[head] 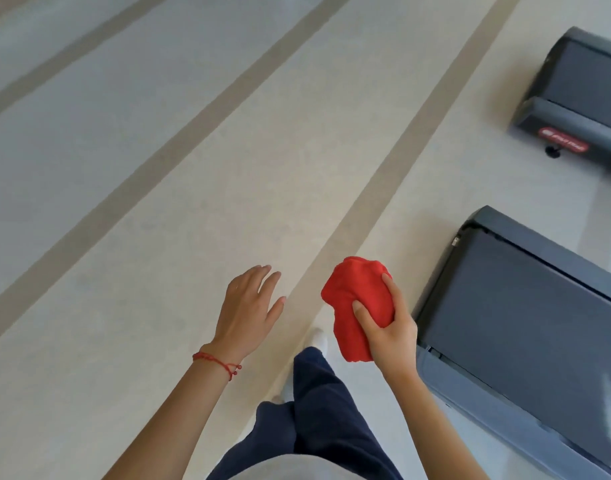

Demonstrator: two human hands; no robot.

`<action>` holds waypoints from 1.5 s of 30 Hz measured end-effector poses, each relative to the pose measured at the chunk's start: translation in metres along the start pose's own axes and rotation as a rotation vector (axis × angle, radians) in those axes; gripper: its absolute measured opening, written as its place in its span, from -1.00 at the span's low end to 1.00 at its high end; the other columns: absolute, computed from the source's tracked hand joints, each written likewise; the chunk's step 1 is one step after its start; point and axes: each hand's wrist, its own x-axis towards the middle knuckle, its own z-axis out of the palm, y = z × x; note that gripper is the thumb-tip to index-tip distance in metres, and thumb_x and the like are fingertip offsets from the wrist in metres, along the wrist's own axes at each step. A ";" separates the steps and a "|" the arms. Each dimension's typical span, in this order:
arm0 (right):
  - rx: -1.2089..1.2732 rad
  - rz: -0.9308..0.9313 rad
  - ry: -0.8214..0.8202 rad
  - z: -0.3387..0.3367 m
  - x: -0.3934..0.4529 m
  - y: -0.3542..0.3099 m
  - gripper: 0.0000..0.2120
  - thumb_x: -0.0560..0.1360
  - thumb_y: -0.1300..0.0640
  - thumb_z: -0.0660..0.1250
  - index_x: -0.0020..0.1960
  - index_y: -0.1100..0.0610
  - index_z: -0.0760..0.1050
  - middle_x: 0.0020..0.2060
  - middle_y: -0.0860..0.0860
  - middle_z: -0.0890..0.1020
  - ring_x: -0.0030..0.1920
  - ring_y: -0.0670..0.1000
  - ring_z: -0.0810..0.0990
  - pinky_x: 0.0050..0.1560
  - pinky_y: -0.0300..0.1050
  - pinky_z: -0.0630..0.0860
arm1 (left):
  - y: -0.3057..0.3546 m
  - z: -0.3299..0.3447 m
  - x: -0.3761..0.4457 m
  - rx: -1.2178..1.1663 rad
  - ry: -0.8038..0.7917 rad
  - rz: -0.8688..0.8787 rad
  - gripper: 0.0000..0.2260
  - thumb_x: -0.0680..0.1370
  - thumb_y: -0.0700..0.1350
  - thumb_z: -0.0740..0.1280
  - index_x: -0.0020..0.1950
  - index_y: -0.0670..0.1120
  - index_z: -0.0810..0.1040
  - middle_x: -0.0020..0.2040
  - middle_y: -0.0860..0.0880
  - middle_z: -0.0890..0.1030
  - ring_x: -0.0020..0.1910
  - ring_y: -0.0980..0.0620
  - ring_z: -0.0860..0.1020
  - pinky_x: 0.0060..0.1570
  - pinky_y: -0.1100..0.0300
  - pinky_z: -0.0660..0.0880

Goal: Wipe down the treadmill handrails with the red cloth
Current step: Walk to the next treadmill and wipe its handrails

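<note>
Beside two treadmills (525, 306), right fingers (366, 315) clutch red cloth (357, 303) (left fingers (262, 282) spread).

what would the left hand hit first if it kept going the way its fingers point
Likely nothing but floor: the open left hand points up-frame over bare floor and a tan stripe. Depth is unclear.

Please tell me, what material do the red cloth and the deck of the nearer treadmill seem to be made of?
The red cloth, which the right hand grips, looks like soft matte fabric: it bunches into rounded folds. The nearer treadmill deck seems a dark matte rubbery belt in a grey, smooth frame, probably plastic.
</note>
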 end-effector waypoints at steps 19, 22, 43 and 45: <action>0.096 0.124 0.297 -0.057 0.197 -0.048 -0.45 0.38 -0.06 0.42 0.18 -0.49 0.22 0.06 -0.39 0.44 0.09 -0.23 0.49 0.09 -0.03 0.53 | 0.053 0.002 0.285 -0.005 -0.082 0.327 -0.67 0.46 -0.18 0.40 0.18 -0.26 0.52 0.18 -0.27 0.54 0.17 -0.26 0.49 0.12 -0.14 0.43; 0.085 0.130 0.361 -0.056 0.242 -0.061 -0.44 0.39 -0.04 0.42 0.20 -0.45 0.23 0.07 -0.39 0.44 0.08 -0.23 0.49 0.10 -0.05 0.52 | 0.054 0.003 0.344 -0.016 -0.106 0.389 -0.67 0.45 -0.18 0.41 0.17 -0.27 0.52 0.16 -0.27 0.55 0.15 -0.26 0.51 0.10 -0.14 0.44; 0.136 0.219 0.535 -0.111 0.492 -0.113 -0.43 0.37 -0.04 0.43 0.16 -0.50 0.21 0.06 -0.40 0.43 0.11 -0.18 0.49 0.16 0.00 0.50 | 0.127 0.022 0.639 -0.013 -0.192 0.556 -0.66 0.50 -0.15 0.35 0.23 -0.26 0.48 0.22 -0.27 0.51 0.22 -0.26 0.45 0.17 -0.14 0.39; 0.140 0.213 0.536 -0.126 0.519 -0.114 -0.43 0.37 -0.04 0.43 0.17 -0.49 0.22 0.06 -0.39 0.43 0.12 -0.16 0.49 0.17 0.00 0.49 | 0.143 0.025 0.667 -0.004 -0.191 0.565 -0.66 0.49 -0.15 0.36 0.22 -0.26 0.49 0.22 -0.27 0.51 0.22 -0.26 0.45 0.17 -0.14 0.39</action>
